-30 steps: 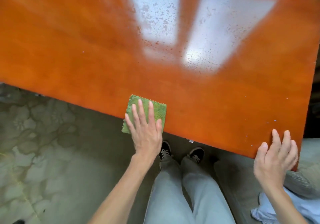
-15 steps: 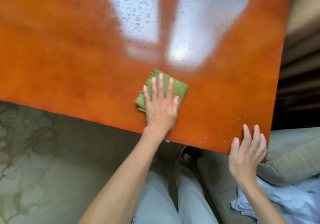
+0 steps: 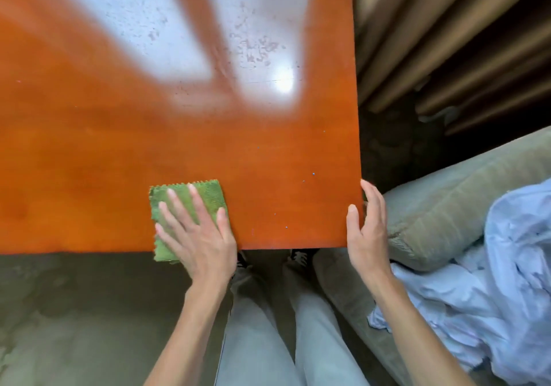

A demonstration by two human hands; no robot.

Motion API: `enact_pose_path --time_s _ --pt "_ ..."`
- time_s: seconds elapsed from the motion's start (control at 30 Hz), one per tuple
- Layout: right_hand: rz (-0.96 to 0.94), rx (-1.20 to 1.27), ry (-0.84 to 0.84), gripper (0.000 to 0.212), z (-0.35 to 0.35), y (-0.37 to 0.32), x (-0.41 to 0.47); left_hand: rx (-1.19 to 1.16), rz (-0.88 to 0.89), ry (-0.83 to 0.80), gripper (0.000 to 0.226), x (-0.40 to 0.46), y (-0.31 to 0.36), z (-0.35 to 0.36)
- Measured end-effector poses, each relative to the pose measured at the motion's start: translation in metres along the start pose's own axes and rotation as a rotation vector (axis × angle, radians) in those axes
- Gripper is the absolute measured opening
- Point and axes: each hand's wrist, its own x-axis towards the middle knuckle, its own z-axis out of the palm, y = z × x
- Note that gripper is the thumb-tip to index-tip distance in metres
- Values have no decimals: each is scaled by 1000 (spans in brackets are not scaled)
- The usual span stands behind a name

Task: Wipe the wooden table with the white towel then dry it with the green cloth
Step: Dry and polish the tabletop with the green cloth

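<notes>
A glossy orange wooden table [image 3: 125, 135] fills the upper left of the head view. A folded green cloth [image 3: 210, 196] lies at the table's near edge, its lower end hanging just over the edge. My left hand [image 3: 196, 233] lies flat on the cloth with fingers spread, pressing it onto the wood. My right hand [image 3: 365, 227] rests against the table's near right corner, thumb on the top, fingers along the side. A crumpled white towel [image 3: 483, 296] lies on the sofa at the right.
A grey-green sofa arm [image 3: 441, 204] sits right beside the table's right edge. Beige curtains [image 3: 447, 37] hang behind it. My legs in light trousers [image 3: 268, 326] and dark shoes are under the near edge. Patterned floor [image 3: 74, 311] lies at the lower left.
My left hand slid the green cloth from mid-table back to the near edge. My right hand shifted round the near right corner. The view swung right.
</notes>
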Motion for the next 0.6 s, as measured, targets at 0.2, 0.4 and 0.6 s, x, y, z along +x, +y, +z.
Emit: enact_pose_path --time_s 0.2,0.4,0.6 --pt "156 357 -92 48 -3 15 1 11 428 -52 62 -71 157 49" --pt "277 472 -35 55 -42 40 23 149 891 -78 55 -56 203 59" --pt "220 288 52 55 -30 17 25 120 716 -64 59 -22 131 29"
